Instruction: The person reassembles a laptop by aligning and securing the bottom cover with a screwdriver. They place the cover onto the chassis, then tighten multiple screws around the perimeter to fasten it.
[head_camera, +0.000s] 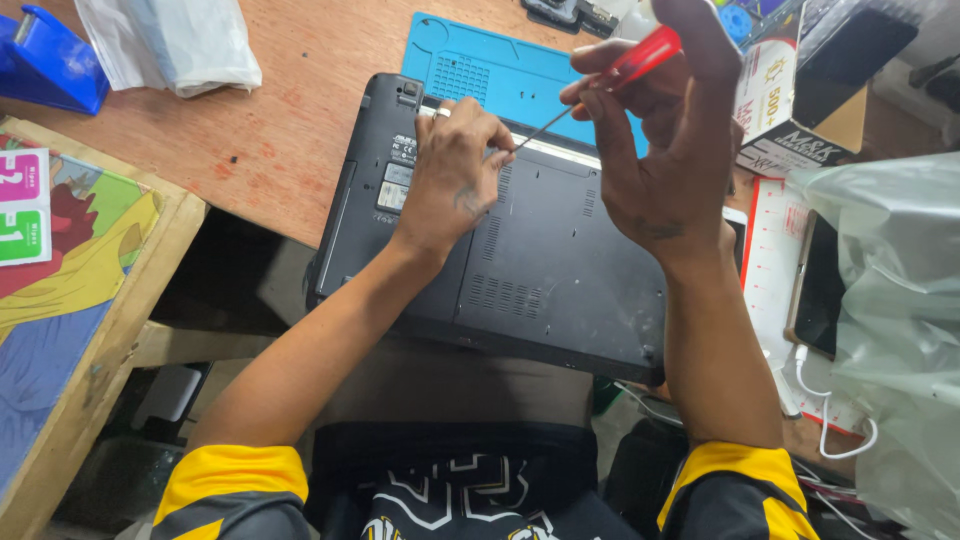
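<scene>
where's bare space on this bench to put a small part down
Barest: the wooden tabletop between the white plastic bag, the blue tape dispenser and the laptop. The blue mat behind the laptop also shows bare surface. The right side is crowded: a cardboard box, a phone, a cable and a clear bag.

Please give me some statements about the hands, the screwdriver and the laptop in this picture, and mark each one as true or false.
1. The right hand holds a red-handled screwdriver. True.
2. The black laptop lies open with its screen showing. False: it lies with its underside up, vents and labels in view.
3. The left hand rests on the laptop near the screwdriver's tip. True.
4. The blue mat lies on top of the laptop. False: it lies on the wooden table, beyond the laptop.
5. The left hand wears a ring. True.
</scene>
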